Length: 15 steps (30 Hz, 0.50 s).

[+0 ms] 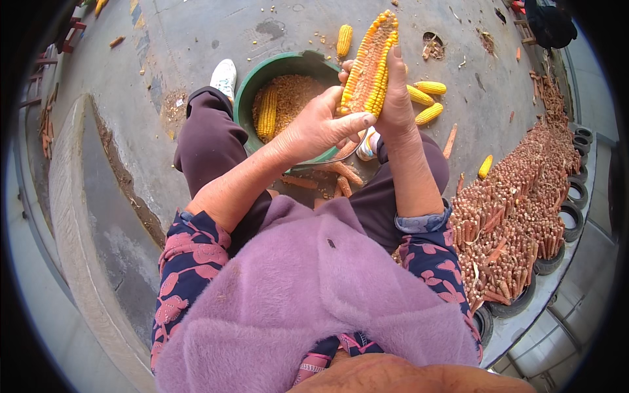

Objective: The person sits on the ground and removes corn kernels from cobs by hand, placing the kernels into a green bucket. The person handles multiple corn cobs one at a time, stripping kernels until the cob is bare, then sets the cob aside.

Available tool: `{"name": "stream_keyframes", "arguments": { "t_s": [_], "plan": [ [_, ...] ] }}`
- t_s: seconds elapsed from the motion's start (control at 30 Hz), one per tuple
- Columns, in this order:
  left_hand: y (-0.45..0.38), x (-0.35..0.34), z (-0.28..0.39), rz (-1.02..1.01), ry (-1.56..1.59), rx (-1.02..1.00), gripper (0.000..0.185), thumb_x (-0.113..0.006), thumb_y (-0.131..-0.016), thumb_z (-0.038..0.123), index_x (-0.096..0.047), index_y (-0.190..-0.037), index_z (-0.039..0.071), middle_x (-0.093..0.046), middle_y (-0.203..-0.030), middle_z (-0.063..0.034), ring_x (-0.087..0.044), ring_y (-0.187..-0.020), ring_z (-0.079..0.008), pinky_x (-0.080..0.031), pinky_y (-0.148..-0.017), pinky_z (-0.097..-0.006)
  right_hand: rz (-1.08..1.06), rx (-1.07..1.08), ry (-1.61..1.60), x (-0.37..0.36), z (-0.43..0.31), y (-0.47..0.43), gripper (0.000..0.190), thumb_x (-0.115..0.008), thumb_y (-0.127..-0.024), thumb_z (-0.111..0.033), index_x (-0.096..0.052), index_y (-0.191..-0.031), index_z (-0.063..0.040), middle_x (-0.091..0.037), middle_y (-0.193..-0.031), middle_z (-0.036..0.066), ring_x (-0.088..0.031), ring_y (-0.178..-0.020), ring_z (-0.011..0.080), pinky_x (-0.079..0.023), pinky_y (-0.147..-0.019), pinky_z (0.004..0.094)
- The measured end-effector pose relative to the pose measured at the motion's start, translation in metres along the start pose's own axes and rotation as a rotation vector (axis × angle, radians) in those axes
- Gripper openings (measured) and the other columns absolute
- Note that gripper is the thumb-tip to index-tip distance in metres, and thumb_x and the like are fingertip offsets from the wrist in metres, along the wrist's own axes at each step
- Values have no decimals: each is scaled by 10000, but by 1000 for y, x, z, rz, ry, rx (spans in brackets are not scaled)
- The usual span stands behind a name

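An ear of yellow corn [369, 69], with a wide strip of kernels gone along its upper face, is held up above the right rim of a green bucket [242, 105]. My right hand [399, 103] is closed round its right side, thumb near the upper part. My left hand [327, 120] grips the ear's lower end, its thumb lying across the base. Inside the bucket are loose kernels [295, 88] and a whole ear of corn [267, 115]. Several bare corncobs [344, 172] lie on the ground below the bucket, between my knees.
Several yellow ears [429, 113] lie right of the bucket, and one ear [345, 40] lies above it. A long heap of stacked corncobs [506, 216] with old tires [572, 216] along it fills the right side. A person in dark clothing [548, 24] is at the upper right.
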<state>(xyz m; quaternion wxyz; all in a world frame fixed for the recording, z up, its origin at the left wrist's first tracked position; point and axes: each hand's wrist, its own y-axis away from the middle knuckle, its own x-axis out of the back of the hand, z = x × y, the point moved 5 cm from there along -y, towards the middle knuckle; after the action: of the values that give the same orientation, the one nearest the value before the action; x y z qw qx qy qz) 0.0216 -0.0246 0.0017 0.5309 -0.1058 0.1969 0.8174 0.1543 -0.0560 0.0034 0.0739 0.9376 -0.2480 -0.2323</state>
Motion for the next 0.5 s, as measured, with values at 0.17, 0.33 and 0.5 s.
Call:
{"name": "stream_keyframes", "arguments": {
  "t_s": [0.17,0.33,0.5],
  "plan": [
    [0,1,-2,87,-182,-185,607,-675,-954,502,-490,-1270,18,-599,-878,-16,-544,-662,-53,-456,-579,-224,44,-36,41,-6,4,1,822,-465,-950,-739,-517,-1268,17,-630,-1060,165,-674,-961,253,-577,-852,381],
    [4,3,-1,80,-241,6,653,-557,-1017,526,-477,-1307,-53,-617,-1168,-180,-618,-1109,-219,-497,-954,-370,76,-18,30,-7,7,1,791,-461,-960,-724,-534,-1252,7,-641,-1044,154,-673,-953,237,-572,-845,372],
    [3,5,-11,254,-342,-228,619,-450,-1051,536,-511,-1220,-57,-645,-978,-155,-648,-889,-243,-528,-814,-386,97,-27,52,-1,15,-2,698,-490,-982,-668,-528,-1242,-21,-648,-1001,125,-679,-898,209,-585,-787,347]
  ]
}}
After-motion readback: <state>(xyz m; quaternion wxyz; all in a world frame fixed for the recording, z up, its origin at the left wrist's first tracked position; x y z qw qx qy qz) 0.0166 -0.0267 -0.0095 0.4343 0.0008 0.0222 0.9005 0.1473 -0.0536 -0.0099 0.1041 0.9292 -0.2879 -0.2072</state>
